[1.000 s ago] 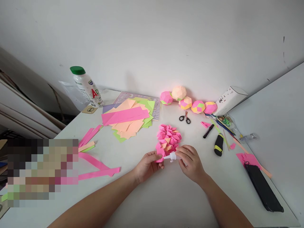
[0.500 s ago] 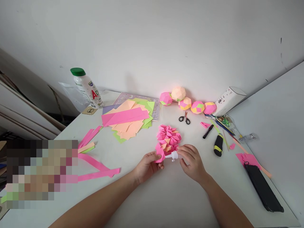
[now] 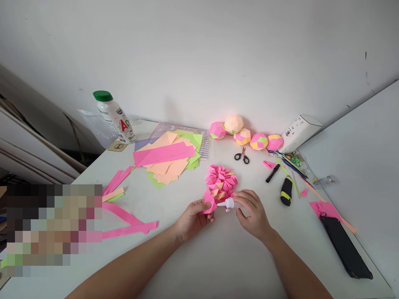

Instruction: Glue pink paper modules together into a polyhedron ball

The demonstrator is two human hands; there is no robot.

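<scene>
Folded-paper pile point(image 3: 221, 176): just far of both hands, between them
Right hand point(image 3: 253, 211): fingers wrapped on white nozzle bottle point(image 3: 230, 203)
Left hand point(image 3: 192, 218): thumb and fingers pinching pink paper point(image 3: 210, 202), left of bottle
Bottle axis: left-right
Nozzle tip point(image 3: 219, 204): aimed left at paper's right edge; contact can't tell

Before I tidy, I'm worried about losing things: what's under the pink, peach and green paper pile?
Under the paper pile, a purple patterned sheet shows at the back and right; anything else beneath is covered.
</scene>
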